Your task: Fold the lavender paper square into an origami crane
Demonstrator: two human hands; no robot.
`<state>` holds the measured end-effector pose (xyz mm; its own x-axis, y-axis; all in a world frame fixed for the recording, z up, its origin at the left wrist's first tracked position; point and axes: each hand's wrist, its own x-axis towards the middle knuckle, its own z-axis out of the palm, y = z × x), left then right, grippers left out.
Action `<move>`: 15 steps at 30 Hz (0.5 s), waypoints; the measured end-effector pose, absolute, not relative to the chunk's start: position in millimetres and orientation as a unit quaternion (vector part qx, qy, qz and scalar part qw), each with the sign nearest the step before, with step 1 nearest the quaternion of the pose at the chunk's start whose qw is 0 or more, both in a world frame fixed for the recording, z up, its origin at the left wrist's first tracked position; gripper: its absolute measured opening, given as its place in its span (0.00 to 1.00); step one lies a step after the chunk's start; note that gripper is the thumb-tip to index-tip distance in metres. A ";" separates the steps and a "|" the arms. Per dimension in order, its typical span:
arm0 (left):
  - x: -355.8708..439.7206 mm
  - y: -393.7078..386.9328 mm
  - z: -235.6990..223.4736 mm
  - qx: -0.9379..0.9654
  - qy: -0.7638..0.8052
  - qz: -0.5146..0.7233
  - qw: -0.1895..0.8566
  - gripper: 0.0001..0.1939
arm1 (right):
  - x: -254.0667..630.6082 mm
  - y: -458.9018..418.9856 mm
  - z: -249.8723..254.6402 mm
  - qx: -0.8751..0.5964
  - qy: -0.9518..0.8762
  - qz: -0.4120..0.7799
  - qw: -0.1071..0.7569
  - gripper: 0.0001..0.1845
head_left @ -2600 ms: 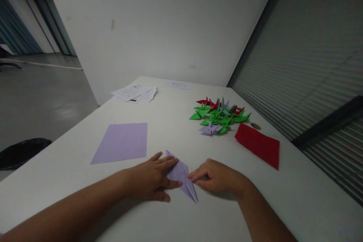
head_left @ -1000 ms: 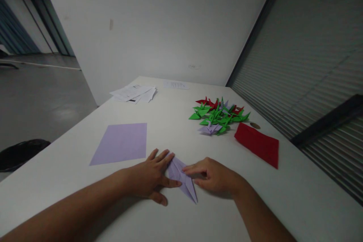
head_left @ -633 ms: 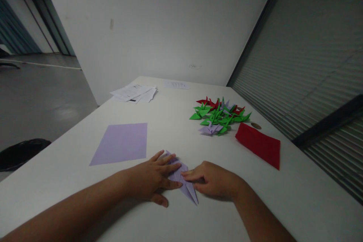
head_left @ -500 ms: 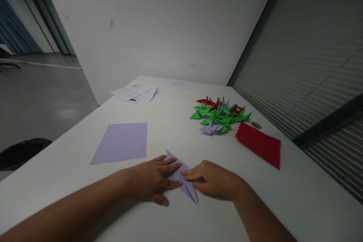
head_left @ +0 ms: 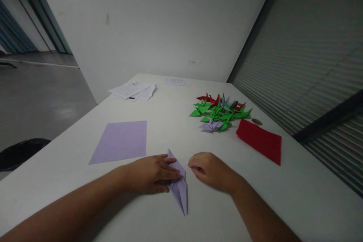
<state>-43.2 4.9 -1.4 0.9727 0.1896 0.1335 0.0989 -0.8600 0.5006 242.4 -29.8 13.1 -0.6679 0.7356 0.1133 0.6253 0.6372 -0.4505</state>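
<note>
A folded piece of lilac origami paper (head_left: 179, 191), long and narrow with pointed ends, lies on the white table near the front. My left hand (head_left: 157, 174) rests on its upper half, fingers stretched out across the folds and covering part of them. Just right of the paper, apart from it, hovers my right hand (head_left: 211, 169). Its fingers are curled together, and no object shows in them. A flat sheet of lilac paper (head_left: 121, 141) lies to the upper left of my left hand.
Several green, red and lilac folded paper cranes (head_left: 217, 112) sit in a heap at the back right. Beside them are red paper (head_left: 259, 140) and a small round brown object (head_left: 256, 121). Printed sheets (head_left: 132, 90) lie at the far left, and window blinds (head_left: 297, 56) border the right side.
My right hand has lifted off the folded paper and moved slightly right, its fingers curling in. The paper has turned, its near end swinging left. My left hand's fingers have drawn closer together.
</note>
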 end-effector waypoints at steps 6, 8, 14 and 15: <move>-46.0 13.8 -5.3 0.953 0.104 0.117 0.258 0.23 | 237.7 -32.3 17.2 -0.389 -0.892 0.193 0.124 0.05; -47.4 15.6 -6.8 0.953 0.122 0.117 0.252 0.24 | 233.8 -33.3 17.6 -0.373 -0.898 0.203 0.118 0.05; -47.5 16.8 -8.9 0.948 0.120 0.122 0.270 0.30 | 225.5 -35.3 14.9 -0.362 -0.895 0.229 0.123 0.18; -47.2 16.7 -9.0 0.947 0.120 0.123 0.273 0.30 | 224.8 -35.5 14.4 -0.362 -0.895 0.231 0.124 0.19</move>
